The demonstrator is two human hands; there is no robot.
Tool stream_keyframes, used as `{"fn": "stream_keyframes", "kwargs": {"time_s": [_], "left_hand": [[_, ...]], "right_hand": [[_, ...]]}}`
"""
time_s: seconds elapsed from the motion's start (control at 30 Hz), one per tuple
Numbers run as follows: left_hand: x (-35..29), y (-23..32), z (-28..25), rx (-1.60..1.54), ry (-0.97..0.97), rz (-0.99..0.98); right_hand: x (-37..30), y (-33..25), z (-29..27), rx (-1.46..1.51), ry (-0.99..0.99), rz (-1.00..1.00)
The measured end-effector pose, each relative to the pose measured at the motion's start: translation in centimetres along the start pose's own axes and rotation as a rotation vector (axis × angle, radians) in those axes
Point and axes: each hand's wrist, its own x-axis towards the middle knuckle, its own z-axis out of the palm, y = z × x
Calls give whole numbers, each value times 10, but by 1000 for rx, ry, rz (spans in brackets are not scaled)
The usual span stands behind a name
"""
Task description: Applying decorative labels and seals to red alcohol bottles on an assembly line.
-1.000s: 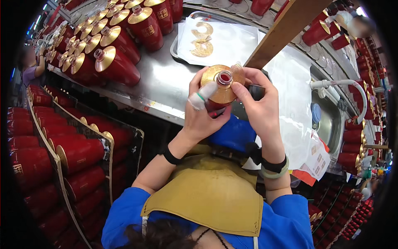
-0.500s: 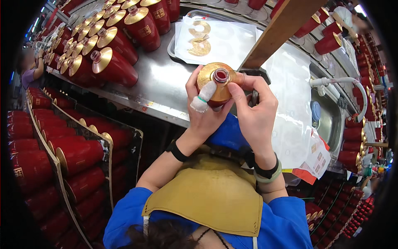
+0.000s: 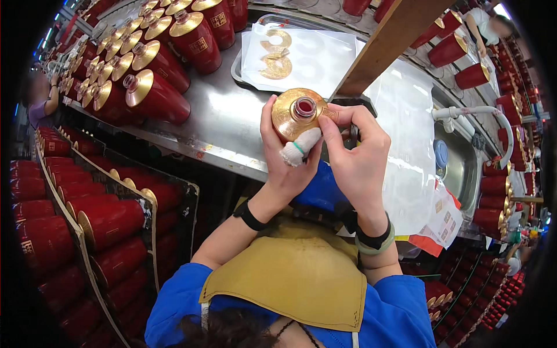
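My left hand [image 3: 288, 174] is wrapped round a red bottle [image 3: 294, 118] with a gold shoulder, its open clear neck tilted up toward me. A white cloth finger cover [image 3: 301, 145], tied with a green band, sits on that hand's thumb, which lies against the shoulder below the neck. On the bottle's right side, my right hand [image 3: 360, 148] pinches the edge of a thin gold decal [image 3: 329, 112] between thumb and fingers. Part of the decal lies against the gold shoulder. The bottle's lower body is mostly hidden by my hands.
Beyond my hands, gold ring-shaped decals [image 3: 275, 66] lie on white sheets over a tray [image 3: 237, 68]. Red bottles [image 3: 156, 95] crowd the metal table at left. A wooden post [image 3: 380, 52] rises close to my right hand. A sink [image 3: 464, 174] with a white pipe [image 3: 505, 124] is at right.
The bottle has turned slightly in my left hand and shifted a little left. My covered thumb has slid down and right, away from the neck. The right hand stays at the bottle's edge.
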Motion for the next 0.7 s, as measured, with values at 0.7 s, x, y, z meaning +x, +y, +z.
{"fn": "stream_keyframes", "kwargs": {"time_s": [0.7], "left_hand": [[29, -7, -30, -40, -208, 141]], "right_hand": [[-6, 1, 5, -25, -82, -5]]}}
